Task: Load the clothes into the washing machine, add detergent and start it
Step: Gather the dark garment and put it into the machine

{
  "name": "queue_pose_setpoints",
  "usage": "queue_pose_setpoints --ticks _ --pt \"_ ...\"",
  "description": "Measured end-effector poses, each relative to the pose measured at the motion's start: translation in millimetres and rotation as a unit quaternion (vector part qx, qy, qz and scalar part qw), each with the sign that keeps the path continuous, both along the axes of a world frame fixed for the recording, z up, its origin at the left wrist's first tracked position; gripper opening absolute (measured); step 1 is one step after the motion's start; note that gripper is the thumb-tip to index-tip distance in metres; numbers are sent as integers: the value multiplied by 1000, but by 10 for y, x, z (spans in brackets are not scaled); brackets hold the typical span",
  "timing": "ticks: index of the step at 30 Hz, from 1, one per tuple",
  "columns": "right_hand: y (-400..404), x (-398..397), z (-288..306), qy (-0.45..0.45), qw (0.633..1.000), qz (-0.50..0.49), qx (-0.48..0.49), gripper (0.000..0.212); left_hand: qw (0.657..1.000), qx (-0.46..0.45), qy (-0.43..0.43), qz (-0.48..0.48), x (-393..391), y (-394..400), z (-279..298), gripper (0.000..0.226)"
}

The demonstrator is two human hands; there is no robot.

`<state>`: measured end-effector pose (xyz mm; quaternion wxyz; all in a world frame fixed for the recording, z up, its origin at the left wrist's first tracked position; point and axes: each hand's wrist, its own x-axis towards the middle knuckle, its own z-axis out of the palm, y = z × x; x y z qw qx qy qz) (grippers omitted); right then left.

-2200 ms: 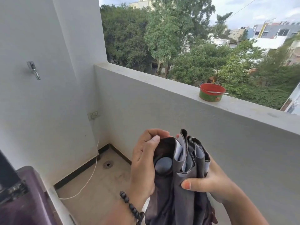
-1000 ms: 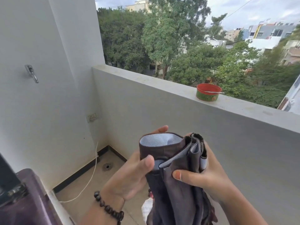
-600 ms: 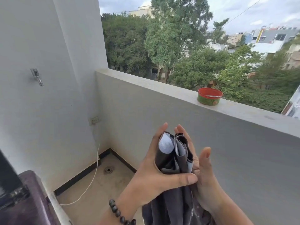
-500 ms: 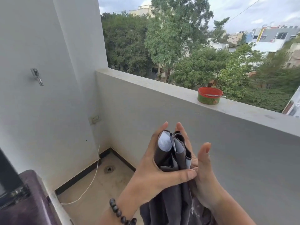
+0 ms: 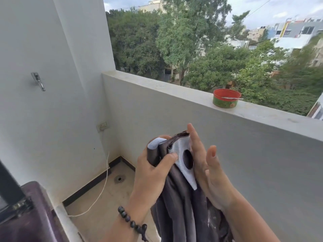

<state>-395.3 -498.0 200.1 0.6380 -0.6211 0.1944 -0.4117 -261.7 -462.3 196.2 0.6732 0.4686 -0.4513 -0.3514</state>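
**Head view: dark garment held up on a balcony**

Head camera looks down at both hands in front of the parapet wall (image 5: 174, 109). The left hand (image 5: 150, 173), with a beaded bracelet (image 5: 132, 222) at its wrist, grips the bunched top of a dark grey garment (image 5: 178, 206), thumb pressed on the fabric. The right hand (image 5: 208, 170) lies flat against the garment's far side, fingers straight. A white mesh lining (image 5: 183, 154) shows at the top. The washing machine (image 5: 26, 217) sits at the lower left corner. A red-and-green tin (image 5: 226, 101) stands on the parapet's ledge.
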Motion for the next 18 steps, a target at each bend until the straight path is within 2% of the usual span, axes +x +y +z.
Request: queue_pose_setpoints --ticks 3,6,9,12,15,18 --pt "-57 -86 -96 42 998 -27 -43 112 997 16 76 18 56 -29 31 23" --pt "-105 -145 -223 98 992 -26 -79 120 989 7 138 50 120 -36 134 24" --pt "-76 -191 -372 116 992 -1 -45 135 976 -8 211 56 223 -78 254 12" --pt "-41 -172 -459 98 994 41 -9 138 963 -20 266 29 287 -114 335 13" --pt "17 -85 -433 92 993 62 26 123 951 6 308 -23 233 -123 311 31" --pt "62 -16 -404 76 995 17 62 97 944 21 329 -3 172 -133 250 53"
